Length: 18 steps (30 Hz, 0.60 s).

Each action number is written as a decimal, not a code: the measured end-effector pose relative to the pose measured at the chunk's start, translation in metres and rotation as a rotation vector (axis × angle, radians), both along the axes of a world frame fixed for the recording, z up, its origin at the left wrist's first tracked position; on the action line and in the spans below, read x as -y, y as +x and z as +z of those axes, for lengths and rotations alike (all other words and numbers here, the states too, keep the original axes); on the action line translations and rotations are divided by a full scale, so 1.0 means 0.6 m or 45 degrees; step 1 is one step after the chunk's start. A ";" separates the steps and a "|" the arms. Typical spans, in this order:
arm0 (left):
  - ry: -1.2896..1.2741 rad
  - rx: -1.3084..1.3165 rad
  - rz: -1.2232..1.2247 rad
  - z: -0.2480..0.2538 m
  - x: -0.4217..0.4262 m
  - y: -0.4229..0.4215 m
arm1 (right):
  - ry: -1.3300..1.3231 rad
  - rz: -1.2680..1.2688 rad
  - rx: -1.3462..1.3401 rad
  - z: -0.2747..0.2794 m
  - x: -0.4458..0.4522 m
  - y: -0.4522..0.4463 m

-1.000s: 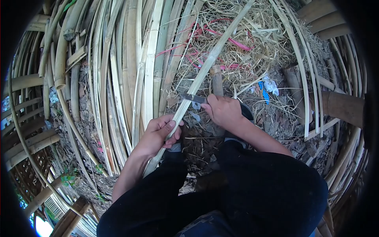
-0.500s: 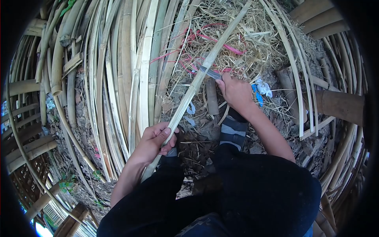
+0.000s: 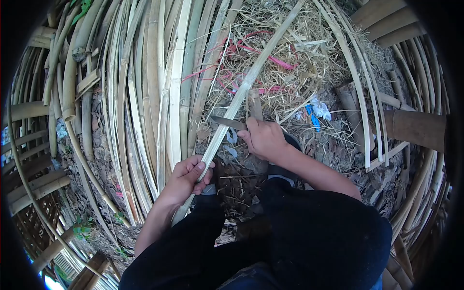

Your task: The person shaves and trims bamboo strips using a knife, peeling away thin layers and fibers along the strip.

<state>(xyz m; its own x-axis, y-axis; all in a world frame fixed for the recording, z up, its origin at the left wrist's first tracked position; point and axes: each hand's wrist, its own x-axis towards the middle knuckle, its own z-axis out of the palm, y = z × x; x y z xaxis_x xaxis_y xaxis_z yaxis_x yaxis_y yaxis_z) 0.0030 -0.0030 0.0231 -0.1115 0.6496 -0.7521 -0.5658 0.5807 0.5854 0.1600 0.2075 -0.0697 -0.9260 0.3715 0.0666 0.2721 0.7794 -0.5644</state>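
A long pale bamboo strip runs diagonally from the upper right down to my lap. My left hand is wrapped round its lower part, thumb on top. In my right hand is a knife; its blade lies across the strip, above my left hand, with the tip sticking out to the left. The knife's handle is mostly hidden in my fist.
Many split bamboo strips lie lengthwise at the left. Thin shavings with pink string cover the ground ahead. Blue and white scraps lie at the right, near a thick bamboo pole.
My right hand and the knife moved up along the strip, then came back down toward my left hand. My left hand keeps its hold. The view shifted slightly.
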 end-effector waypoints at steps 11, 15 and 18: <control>-0.017 -0.050 -0.041 0.020 0.015 0.010 | 0.655 0.087 -0.048 -0.005 -0.146 -0.007; -0.073 -0.032 0.016 0.024 0.037 0.009 | 0.297 -0.499 0.381 0.008 -0.195 -0.015; -0.089 0.010 0.085 0.023 0.085 0.014 | 0.427 -0.846 0.291 0.059 -0.325 0.041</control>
